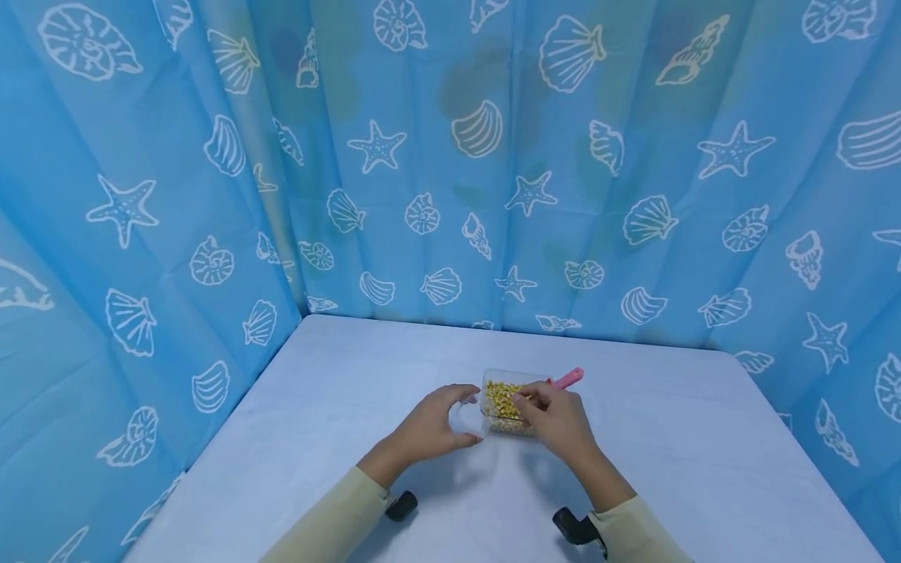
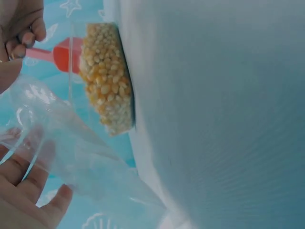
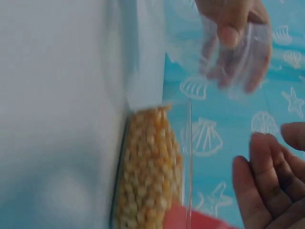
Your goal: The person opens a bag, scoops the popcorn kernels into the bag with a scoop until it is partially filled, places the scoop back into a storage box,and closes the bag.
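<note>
A clear rectangular box (image 1: pixel 514 378) stands on the table, partly filled with yellow corn kernels (image 2: pixel 107 76). My left hand (image 1: pixel 429 426) holds a clear plastic bag (image 2: pixel 71 138) at the box's left side, thumb and fingers spread around the bag. Over the right part of the box hovers my right hand (image 1: pixel 563 422), its fingers (image 3: pixel 267 176) loosely bent with nothing visible between them. A pink-red scoop (image 2: pixel 64 55) leans in the kernels, and its handle (image 1: pixel 570 378) sticks out past the right hand.
A white-covered table (image 1: pixel 380 360) lies beneath the box. Blue curtains (image 1: pixel 450 180) with white shell and starfish prints hang along the back and sides. Black wrist devices (image 1: pixel 577 528) sit at both sleeves.
</note>
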### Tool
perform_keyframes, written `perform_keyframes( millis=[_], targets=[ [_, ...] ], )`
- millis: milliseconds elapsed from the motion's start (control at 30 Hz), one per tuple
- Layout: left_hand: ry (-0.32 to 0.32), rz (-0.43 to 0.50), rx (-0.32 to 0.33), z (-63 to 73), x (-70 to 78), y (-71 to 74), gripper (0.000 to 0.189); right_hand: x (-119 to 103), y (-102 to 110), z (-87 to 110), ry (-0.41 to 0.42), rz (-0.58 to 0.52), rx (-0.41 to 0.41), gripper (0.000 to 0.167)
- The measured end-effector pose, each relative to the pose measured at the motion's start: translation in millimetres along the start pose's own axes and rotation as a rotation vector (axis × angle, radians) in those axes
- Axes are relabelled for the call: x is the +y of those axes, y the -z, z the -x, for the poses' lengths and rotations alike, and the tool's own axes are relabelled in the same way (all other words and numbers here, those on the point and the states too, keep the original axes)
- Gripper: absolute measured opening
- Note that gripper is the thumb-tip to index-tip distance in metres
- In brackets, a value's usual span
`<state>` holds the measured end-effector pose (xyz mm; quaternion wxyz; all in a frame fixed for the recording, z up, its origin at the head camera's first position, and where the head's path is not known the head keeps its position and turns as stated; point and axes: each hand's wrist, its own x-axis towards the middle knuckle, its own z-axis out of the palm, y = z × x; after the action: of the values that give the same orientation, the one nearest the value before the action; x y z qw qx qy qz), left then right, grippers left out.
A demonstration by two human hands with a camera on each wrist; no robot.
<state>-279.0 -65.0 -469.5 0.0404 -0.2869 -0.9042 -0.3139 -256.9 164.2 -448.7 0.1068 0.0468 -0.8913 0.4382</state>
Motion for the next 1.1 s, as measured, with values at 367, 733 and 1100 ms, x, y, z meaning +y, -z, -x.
perform_keyframes(
  millis=[367,733,1100],
  targets=[
    [0.070,0.118,-0.039,-11.1,-13.7,-7.1,0.075,34.0,33.7,-11.5,-0.082,-0.084,0.353,0.033],
    [0.090,0.173,-0.039,-14.3,-19.4,-6.3,0.074,51.9,36.5,-31.1,-0.141,-0.149,0.214,0.039],
    [0.113,0.208,-0.015,-11.8,-27.2,1.6,0.070,59.9,30.6,-49.8,-0.180,-0.273,0.250,0.034]
  ],
)
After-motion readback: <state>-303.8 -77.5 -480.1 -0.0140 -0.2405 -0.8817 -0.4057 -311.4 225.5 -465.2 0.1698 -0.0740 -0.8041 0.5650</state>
